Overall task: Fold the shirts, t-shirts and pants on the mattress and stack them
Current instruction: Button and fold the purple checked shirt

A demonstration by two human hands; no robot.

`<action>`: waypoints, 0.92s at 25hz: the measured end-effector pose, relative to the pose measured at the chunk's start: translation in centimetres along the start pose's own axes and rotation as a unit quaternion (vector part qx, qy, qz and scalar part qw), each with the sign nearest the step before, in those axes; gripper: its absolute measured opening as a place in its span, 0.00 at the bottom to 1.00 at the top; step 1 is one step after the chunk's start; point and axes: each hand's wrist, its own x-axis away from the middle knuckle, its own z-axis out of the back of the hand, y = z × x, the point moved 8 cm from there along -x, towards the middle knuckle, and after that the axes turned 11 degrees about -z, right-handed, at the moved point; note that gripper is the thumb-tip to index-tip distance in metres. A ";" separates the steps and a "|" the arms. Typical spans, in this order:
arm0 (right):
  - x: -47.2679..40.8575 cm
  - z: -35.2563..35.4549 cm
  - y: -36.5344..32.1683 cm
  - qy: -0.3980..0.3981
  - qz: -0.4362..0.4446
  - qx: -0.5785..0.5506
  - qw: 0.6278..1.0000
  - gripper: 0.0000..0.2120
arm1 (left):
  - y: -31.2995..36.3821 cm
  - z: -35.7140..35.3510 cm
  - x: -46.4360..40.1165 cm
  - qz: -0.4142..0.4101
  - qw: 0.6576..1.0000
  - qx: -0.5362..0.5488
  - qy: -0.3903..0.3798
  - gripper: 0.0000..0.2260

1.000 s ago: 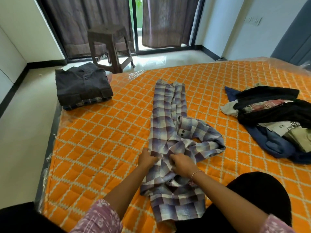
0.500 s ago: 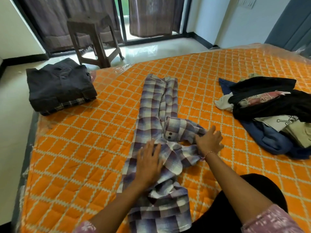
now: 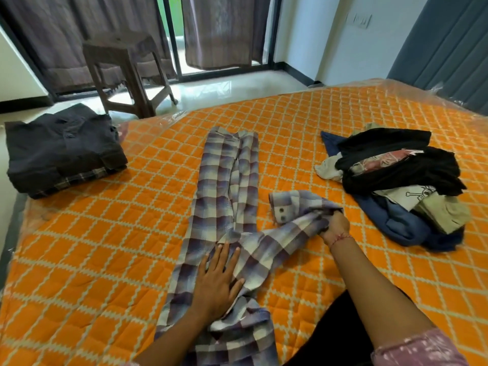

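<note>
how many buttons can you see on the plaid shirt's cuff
2, side by side on the cuff of the plaid shirt, just left of the right hand gripping that sleeve. Others may be hidden in folds.

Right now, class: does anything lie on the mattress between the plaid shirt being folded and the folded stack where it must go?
Nothing visible does. Only bare orange mattress lies between the plaid shirt and the folded stack at the far left corner.

mattress: orange, cream diamond lattice
checked shirt: purple, lilac and off-white checks
sleeve cuff: same checks, two dark buttons
folded stack: charcoal on top, dark plaid beneath
unfolded pile: black, navy, white with skull print, khaki, reddish print
stool: dark brown
curtains: grey-brown
</note>
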 end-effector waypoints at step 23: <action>-4.8 -2.1 -7.0 -0.294 0.042 -0.256 0.920 0.25 | 6.6 -2.4 -8.1 -0.192 0.980 0.003 -0.057 0.31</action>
